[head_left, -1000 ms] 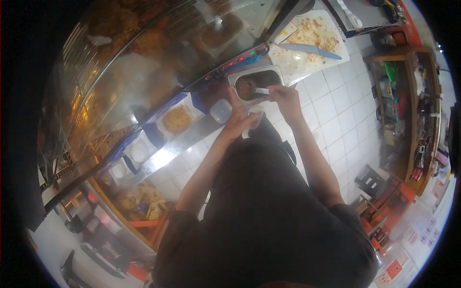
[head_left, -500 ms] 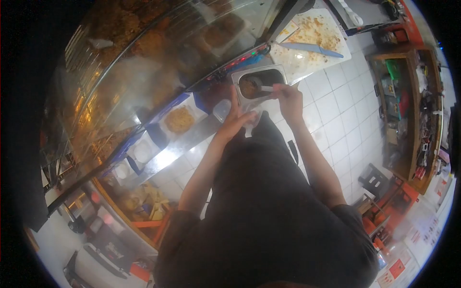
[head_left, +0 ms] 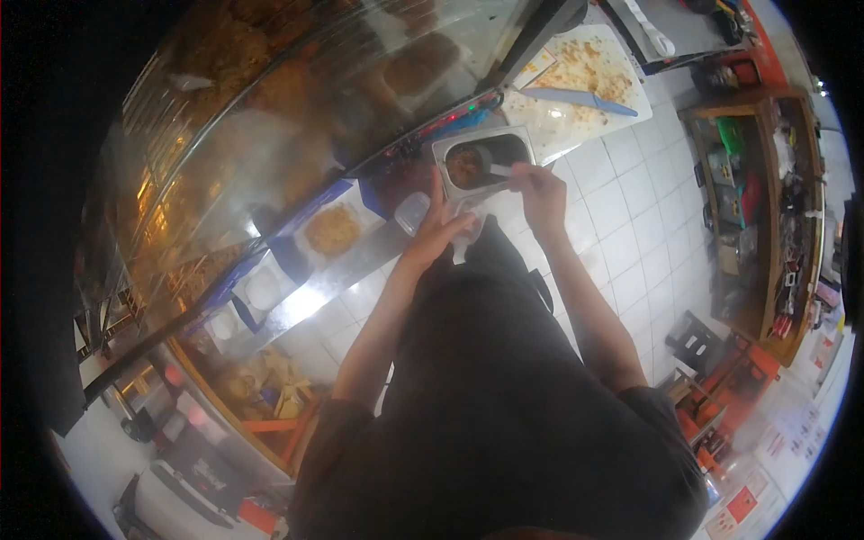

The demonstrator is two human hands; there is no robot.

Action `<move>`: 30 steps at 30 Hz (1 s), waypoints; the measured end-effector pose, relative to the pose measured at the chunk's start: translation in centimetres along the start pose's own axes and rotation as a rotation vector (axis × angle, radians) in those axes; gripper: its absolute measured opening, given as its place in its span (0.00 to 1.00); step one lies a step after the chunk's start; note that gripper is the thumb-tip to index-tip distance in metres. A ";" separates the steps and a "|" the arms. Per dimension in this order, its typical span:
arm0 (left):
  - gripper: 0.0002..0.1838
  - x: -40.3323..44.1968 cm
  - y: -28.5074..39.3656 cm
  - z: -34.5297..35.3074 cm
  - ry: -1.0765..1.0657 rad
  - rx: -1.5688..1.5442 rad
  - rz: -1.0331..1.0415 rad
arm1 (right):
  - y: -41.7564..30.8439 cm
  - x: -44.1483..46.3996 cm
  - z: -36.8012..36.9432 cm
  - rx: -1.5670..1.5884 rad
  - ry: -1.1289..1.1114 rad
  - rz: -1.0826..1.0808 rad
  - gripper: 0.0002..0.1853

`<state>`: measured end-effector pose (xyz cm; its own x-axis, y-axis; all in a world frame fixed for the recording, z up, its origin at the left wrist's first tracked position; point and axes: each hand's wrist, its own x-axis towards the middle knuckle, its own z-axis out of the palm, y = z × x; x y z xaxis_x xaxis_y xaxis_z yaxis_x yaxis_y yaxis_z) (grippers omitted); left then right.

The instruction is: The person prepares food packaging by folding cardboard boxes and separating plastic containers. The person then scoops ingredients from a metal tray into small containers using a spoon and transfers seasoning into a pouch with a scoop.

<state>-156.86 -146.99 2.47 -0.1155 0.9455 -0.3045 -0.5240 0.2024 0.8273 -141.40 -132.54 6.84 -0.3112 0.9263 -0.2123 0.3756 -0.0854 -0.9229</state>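
A steel food pan with brown sauce-like food in it sits at the counter edge in front of me. My right hand is closed on the handle of a ladle, whose bowl is down inside the pan. My left hand is at the pan's near left corner, its thumb bent round a small clear plastic container; part of that grip is hidden. Just left of these fingers a clear plastic lid or tub lies on the counter.
A white cutting board with crumbs carries a blue-handled knife. To the left, an open box holds yellowish food, beside smaller white containers. A glass display case rises behind. A wooden shelf stands right.
The ladle and both hands keep nearly the same places at the pan. The whole view has shifted slightly with my head.
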 end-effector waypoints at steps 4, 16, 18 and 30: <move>0.57 0.1 -0.1 0.1 -0.011 0.019 0.010 | -0.5 -0.6 0.2 -0.026 -0.121 -0.038 0.10; 0.60 0.1 0.4 0.9 -0.003 -0.033 -0.038 | 0.3 -0.6 -0.2 0.057 0.018 -0.022 0.11; 0.60 0.0 0.1 0.6 -0.013 -0.050 -0.073 | 0.7 -0.5 -0.4 0.071 -0.008 -0.018 0.12; 0.59 0.1 0.7 0.6 -0.024 -0.078 -0.100 | 0.6 -0.8 -0.2 0.063 -0.008 -0.038 0.13</move>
<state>-156.73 -146.55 3.35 -0.0397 0.9276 -0.3715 -0.5962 0.2764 0.7538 -140.75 -133.22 6.51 -0.3310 0.9264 -0.1793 0.3076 -0.0737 -0.9487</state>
